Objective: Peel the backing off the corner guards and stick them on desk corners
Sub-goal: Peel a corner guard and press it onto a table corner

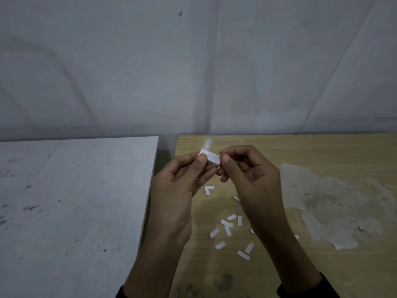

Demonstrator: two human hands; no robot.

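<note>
A clear corner guard point(208, 143) with white backing strips point(212, 158) is held up above the wooden desk point(322, 151). My left hand point(182, 179) pinches the guard between thumb and fingers. At the strip's right end, the thumb and forefinger of my right hand point(247, 168) pinch the white backing. Several peeled white backing strips point(227, 231) lie scattered on the wooden desk below my hands, and an L-shaped white piece point(208, 189) lies near my left hand.
A grey-white desk point(75, 201) stands to the left, separated from the wooden desk by a narrow gap point(163, 155). A patch of torn whitish residue point(328, 203) covers the wooden top on the right. A grey wall point(193, 61) rises behind both desks.
</note>
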